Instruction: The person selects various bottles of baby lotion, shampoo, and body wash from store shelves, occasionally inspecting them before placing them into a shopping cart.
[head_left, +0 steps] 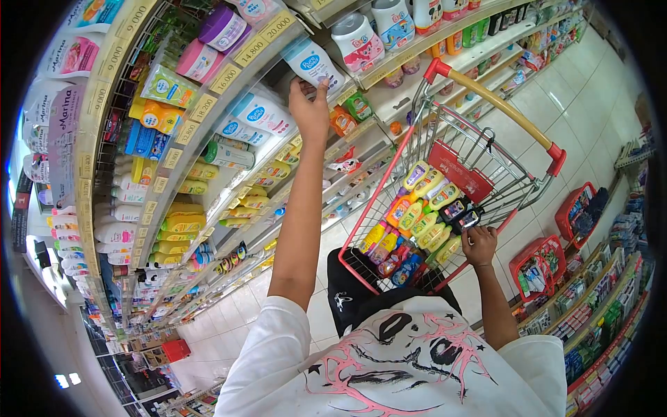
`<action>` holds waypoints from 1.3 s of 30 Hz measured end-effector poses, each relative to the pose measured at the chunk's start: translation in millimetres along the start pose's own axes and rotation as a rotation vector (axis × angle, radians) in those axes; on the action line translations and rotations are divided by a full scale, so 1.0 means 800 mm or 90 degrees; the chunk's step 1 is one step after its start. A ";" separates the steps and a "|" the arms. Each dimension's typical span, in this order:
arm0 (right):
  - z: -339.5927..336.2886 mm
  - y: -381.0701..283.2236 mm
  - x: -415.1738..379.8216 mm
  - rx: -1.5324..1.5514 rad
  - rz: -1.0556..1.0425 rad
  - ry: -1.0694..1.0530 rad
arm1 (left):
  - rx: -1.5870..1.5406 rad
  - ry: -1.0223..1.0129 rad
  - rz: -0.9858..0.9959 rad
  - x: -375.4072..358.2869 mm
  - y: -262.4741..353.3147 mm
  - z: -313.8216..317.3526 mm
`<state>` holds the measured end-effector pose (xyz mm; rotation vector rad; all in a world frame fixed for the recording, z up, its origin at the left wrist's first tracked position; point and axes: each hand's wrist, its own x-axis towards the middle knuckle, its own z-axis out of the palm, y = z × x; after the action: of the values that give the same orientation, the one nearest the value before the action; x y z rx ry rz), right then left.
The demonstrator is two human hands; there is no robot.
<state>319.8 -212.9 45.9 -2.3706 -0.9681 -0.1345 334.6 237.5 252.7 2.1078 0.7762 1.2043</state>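
My left hand [309, 104] reaches up to the shelf, its fingers closed around the lower edge of a white and blue Pure Baby pack [313, 64]. More Pure Baby packs [260, 115] stand on the shelf just below and left of it. My right hand [479, 245] rests at the side of the shopping cart [514, 104], fingers bent near the wire rim; whether they grip it is hard to tell. Inside the cart lie several colourful bottles [420, 215], mostly yellow and green, with dark ones [455, 208] close to my right hand.
Shelves with price strips [208, 104] and many bottles run down the left. White bottles [358, 42] stand at the top. Red baskets [538, 267] are on the right beside another product rack [604, 313]. Tiled floor [573, 139] shows beyond the cart.
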 end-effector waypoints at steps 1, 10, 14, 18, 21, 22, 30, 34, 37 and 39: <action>0.000 -0.001 0.000 0.005 0.000 0.004 | 0.000 0.000 0.001 -0.001 -0.004 -0.001; 0.008 0.010 -0.007 -0.006 -0.009 0.001 | 0.061 -0.069 0.136 -0.194 0.033 -0.013; 0.004 0.005 0.000 -0.024 -0.003 -0.010 | 0.090 -0.320 0.081 -0.384 -0.050 -0.015; 0.005 0.008 -0.002 -0.036 -0.004 -0.035 | 0.098 -0.563 -0.095 -0.545 -0.143 0.005; 0.008 0.012 -0.005 -0.037 -0.013 -0.065 | 0.047 -0.595 -0.300 -0.627 -0.170 0.035; 0.009 0.010 -0.004 -0.032 -0.012 -0.055 | -0.019 -0.583 -0.473 -0.644 -0.182 0.052; 0.011 0.004 0.000 -0.010 -0.041 -0.007 | -0.191 -0.254 -0.859 -0.656 -0.151 0.084; 0.008 -0.001 -0.005 -0.039 -0.037 -0.005 | -0.038 -0.457 -0.658 -0.696 -0.237 0.065; 0.010 -0.003 -0.003 -0.044 -0.007 -0.015 | -0.214 -0.511 -1.018 -0.645 -0.205 0.064; 0.011 -0.003 -0.002 -0.043 -0.026 -0.006 | -0.226 -0.405 -1.083 -0.636 -0.180 0.089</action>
<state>316.2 -207.8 39.0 -2.4159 -1.0324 -0.1748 154.3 -50.8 -158.7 0.7574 1.3467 -0.2568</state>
